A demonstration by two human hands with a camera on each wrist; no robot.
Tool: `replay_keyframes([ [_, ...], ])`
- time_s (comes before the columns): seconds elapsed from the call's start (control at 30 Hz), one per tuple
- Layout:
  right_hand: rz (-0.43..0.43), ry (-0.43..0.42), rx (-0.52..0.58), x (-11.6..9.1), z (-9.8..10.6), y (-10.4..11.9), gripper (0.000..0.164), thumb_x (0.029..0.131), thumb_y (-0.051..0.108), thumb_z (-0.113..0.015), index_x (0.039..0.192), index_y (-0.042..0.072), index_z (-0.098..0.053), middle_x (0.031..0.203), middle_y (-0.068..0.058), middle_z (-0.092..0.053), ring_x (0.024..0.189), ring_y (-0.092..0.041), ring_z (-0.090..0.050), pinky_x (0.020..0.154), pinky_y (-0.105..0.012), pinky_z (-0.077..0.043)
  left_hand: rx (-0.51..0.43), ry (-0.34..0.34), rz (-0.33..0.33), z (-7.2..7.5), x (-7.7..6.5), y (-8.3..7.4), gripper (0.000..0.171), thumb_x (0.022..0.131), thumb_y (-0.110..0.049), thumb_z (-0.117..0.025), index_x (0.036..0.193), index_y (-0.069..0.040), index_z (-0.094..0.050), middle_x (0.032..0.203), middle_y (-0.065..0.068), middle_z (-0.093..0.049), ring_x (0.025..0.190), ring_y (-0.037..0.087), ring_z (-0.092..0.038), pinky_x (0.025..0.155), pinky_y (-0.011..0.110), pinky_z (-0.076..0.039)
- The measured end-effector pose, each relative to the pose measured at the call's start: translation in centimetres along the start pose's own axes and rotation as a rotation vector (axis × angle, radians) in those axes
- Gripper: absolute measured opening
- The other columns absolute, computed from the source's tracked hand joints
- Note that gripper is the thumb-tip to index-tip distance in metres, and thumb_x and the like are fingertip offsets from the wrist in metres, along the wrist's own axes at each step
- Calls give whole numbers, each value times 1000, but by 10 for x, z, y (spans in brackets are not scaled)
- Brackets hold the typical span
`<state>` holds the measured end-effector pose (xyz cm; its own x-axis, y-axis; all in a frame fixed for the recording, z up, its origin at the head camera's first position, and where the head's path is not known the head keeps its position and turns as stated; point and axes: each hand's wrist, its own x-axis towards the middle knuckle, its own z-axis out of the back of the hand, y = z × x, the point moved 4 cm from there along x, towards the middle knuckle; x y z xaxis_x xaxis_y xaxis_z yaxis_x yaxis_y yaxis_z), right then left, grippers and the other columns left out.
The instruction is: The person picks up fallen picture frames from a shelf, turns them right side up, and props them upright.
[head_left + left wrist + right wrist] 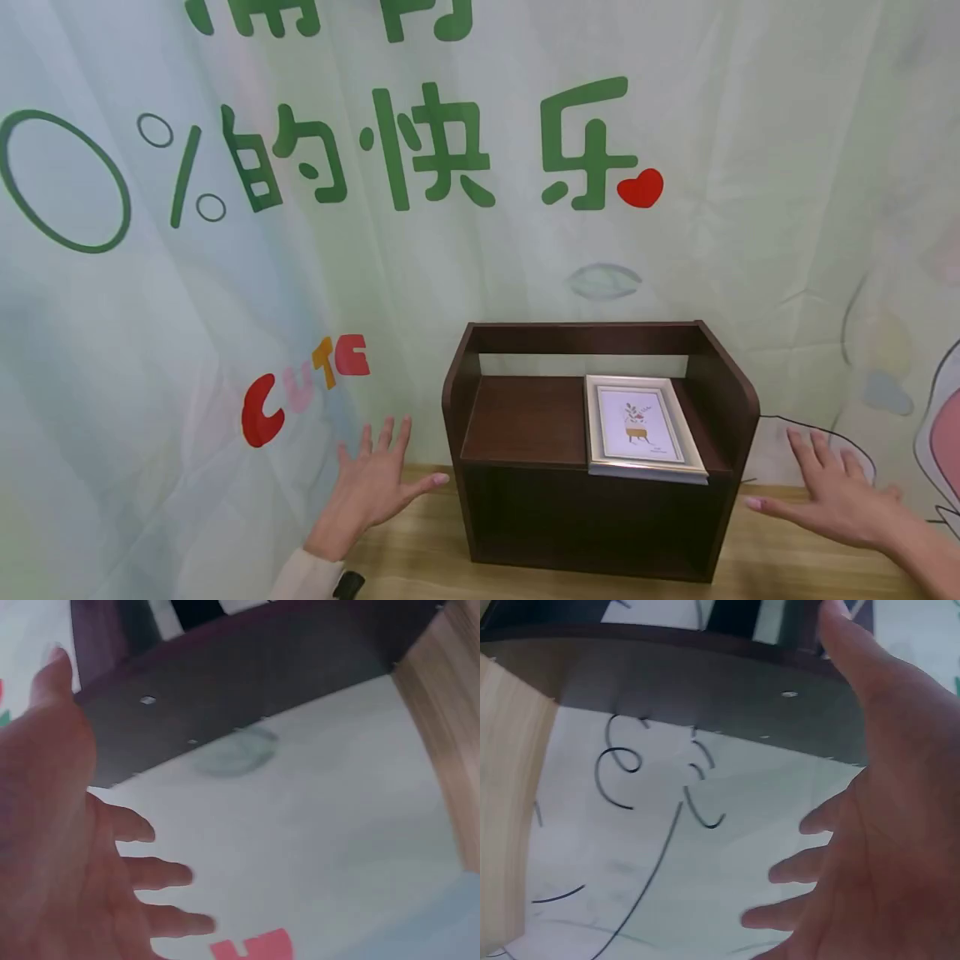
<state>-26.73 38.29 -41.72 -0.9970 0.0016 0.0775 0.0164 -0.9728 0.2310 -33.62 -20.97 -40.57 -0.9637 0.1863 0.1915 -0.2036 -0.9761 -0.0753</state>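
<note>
A dark brown two-tier wooden shelf stands on the table in the head view. On the right part of its upper board lies a silver-edged picture frame, face up, with a drawing of a plant in a pot; its front end juts past the board's edge. My left hand is spread beside the shelf's left side, and my right hand is spread beside its right side. Both hold nothing. The wrist views show the outer side panels close to the fingers, with the thumbs toward the front edges.
Light wood-grain table lies under the shelf. Behind it hangs a pale printed curtain with green characters, a red heart and coloured letters. A black band sits on my left wrist.
</note>
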Motion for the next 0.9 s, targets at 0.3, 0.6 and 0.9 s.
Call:
replay_keyframes([
  [0.3,154,-114,36,-13,22,19,105,93,56,-75,150,-22,-34,147,-49,-40,127,-69,-48,94,-77,-47,-74,-81,-115,32,-21,-32,104,90,-83,-55,157,-4,-46,149,21,-61,131,42,-64,99,58,-58],
  [0.6,197,-211,72,-34,57,64,68,94,49,-76,135,-5,-64,129,-27,-71,98,-32,-76,77,-54,-62,-290,-123,-199,59,-37,-74,43,99,-56,-66,122,-20,-74,121,-4,-74,104,13,-72,86,36,-61],
  [0.9,256,-297,89,-37,68,108,55,92,48,-79,127,6,-73,121,-13,-77,100,-28,-76,73,-45,-62,-485,-119,-330,61,-17,-111,19,100,-35,-72,84,-27,-67,77,-15,-56,68,0,-49,65,19,-46],
])
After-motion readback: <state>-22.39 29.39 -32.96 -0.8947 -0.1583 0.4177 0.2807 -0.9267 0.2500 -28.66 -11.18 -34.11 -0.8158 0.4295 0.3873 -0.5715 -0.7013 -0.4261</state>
